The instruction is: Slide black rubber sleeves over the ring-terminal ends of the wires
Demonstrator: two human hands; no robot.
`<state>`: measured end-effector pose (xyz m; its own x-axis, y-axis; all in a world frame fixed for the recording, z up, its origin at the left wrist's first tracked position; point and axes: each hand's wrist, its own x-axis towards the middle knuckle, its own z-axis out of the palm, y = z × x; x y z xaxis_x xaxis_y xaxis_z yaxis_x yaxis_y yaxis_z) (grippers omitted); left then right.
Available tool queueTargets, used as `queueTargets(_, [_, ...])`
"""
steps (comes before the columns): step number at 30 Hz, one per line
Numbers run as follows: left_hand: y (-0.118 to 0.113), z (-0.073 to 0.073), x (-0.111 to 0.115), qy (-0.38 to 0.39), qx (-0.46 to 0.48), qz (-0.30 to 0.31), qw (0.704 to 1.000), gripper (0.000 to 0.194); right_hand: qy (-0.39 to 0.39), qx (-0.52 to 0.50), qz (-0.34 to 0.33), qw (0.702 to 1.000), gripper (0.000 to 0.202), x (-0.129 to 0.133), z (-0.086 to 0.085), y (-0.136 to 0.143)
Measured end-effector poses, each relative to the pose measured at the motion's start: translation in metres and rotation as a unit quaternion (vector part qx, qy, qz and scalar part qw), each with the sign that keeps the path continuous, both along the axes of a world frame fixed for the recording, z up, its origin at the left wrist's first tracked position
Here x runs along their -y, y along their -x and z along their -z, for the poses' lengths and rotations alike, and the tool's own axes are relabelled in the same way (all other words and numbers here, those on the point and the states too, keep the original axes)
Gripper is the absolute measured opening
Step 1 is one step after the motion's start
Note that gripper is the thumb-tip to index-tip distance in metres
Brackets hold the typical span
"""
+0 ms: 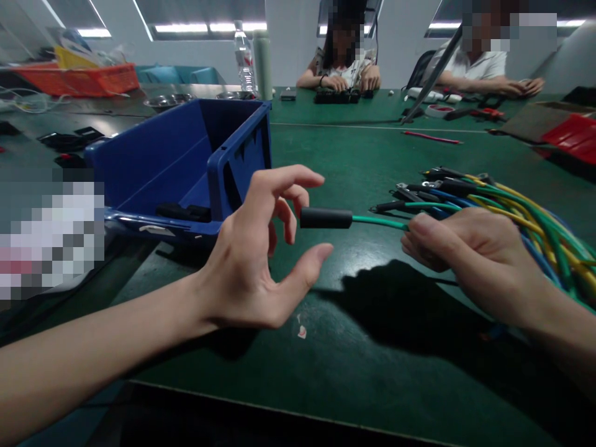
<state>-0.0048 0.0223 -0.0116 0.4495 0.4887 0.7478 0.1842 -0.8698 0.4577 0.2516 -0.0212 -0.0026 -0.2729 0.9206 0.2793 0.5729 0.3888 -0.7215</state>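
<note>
My right hand is closed on a green wire, which sticks out to the left from between thumb and fingers. A black sleeve covers the wire's left end. Around that end curls my left hand, thumb and fingers apart, with nothing pinched between them. Its fingertips are close to the sleeve; whether any touches it I cannot tell. Behind my right hand lies a bundle of green, yellow and blue wires, several with metal lugs or black sleeves at their ends.
A blue bin with black pieces inside stands at the left on the green table. Across the table sit two people. A red wire, a water bottle and an orange basket are farther back.
</note>
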Motion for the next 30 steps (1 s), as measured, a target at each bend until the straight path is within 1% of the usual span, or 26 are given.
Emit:
queueTargets(2, [-0.001,0.004,0.001,0.003,0.037,-0.005,0.999,0.053,-0.006,-0.020,-0.001,1.000,0.064,0.001,0.003,-0.004])
queueTargets(4, [-0.003,0.005,0.003,-0.019,0.065,-0.010,0.998,0.045,-0.010,-0.034,-0.008,0.999,0.063,0.001,0.005,-0.006])
queueTargets(6, [-0.004,0.003,0.005,-0.025,0.096,-0.028,0.995,0.037,-0.005,-0.044,-0.006,0.999,0.063,0.000,0.007,-0.008])
queueTargets(9, [-0.006,-0.002,0.008,-0.008,0.120,-0.057,0.991,0.030,0.013,-0.061,-0.006,0.998,0.062,-0.001,0.007,-0.010])
queueTargets(11, [-0.006,-0.004,0.010,0.007,0.111,-0.066,0.992,0.027,0.018,-0.069,-0.010,0.997,0.062,-0.001,0.007,-0.010])
queueTargets(13, [-0.005,-0.004,0.011,0.013,0.091,-0.062,0.994,0.027,0.016,-0.072,-0.011,0.997,0.061,-0.001,0.006,-0.009])
queueTargets(17, [-0.004,-0.002,0.014,0.007,0.071,-0.063,0.995,0.031,0.012,-0.069,-0.008,0.998,0.061,-0.001,0.003,-0.007])
queueTargets(20, [-0.003,-0.002,0.016,0.002,0.069,-0.076,0.995,0.029,0.009,-0.062,-0.007,0.998,0.061,-0.001,0.003,-0.006])
queueTargets(26, [-0.004,-0.003,0.016,-0.054,0.081,-0.125,0.987,0.025,0.005,-0.063,0.001,0.998,0.062,0.001,0.004,-0.007])
queueTargets(30, [-0.005,-0.004,0.017,-0.065,0.066,-0.142,0.986,0.028,0.010,-0.058,-0.005,0.998,0.062,0.000,0.004,-0.007])
